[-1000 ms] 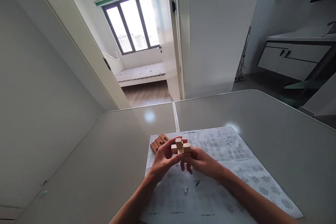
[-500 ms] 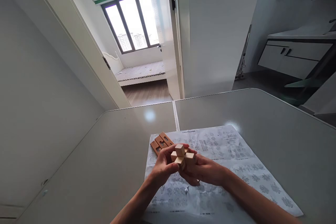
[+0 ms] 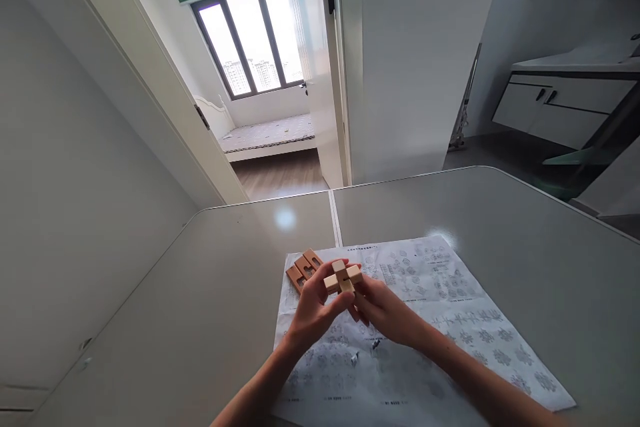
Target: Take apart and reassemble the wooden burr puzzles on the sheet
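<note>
A pale wooden burr puzzle (image 3: 339, 271) of crossed square bars is held above the sheet. My left hand (image 3: 317, 303) wraps its left side, thumb pressed along the near bar. On the other side, my right hand (image 3: 377, 303) grips the right bars, with fingertips curled beneath; some of its fingers are hidden. Just behind my left hand lie reddish-brown wooden pieces (image 3: 304, 265) with cut-outs, side by side. Under both hands spreads a large creased paper sheet (image 3: 415, 373) printed with small puzzle diagrams.
The sheet lies on a glossy grey table (image 3: 225, 280) with a seam across it. Two small dark silvery scraps (image 3: 376, 344) rest on the paper near my wrists. Beyond the table's far edge are an open door (image 3: 313, 60), a bed (image 3: 270, 133) and a kitchen cabinet (image 3: 565, 97).
The puzzle and both hands have moved slightly up and away. The puzzle is turned to another angle. A small scrap under my right hand now shows fully.
</note>
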Demonstrator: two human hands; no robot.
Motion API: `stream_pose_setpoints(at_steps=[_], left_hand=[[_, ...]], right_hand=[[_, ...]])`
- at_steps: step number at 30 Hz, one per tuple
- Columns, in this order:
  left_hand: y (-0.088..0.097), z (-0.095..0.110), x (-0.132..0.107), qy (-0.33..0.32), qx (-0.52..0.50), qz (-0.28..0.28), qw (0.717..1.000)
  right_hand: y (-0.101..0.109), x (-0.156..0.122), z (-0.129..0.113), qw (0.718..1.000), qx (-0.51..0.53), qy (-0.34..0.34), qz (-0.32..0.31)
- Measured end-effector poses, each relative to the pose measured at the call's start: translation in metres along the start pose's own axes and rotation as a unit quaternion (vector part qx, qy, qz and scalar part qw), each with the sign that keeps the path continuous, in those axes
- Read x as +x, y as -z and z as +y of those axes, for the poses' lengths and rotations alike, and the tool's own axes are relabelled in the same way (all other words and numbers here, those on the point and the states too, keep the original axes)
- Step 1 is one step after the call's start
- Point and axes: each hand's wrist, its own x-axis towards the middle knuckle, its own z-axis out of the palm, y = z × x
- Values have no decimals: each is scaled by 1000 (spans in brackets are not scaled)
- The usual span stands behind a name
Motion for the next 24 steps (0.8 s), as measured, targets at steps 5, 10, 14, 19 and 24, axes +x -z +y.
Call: stream_pose_setpoints(at_steps=[5,10,14,19,24], left_hand=[[-2,5,-4,-14,47,1,999],[-4,9,-6,-23,48,-2,999],[-1,9,-5,-14,42,-18,999],[5,10,-4,-6,14,-58,998],[8,11,-4,20,7,-116,993]], right_hand=[[1,-2,-4,998,38,8,-59],[4,-3,-3,995,64,13,-73],[2,-2,-3,994,72,6,-81],[5,0,-12,986,109,2,-126],[16,-2,-18,950,201,-69,-230]])
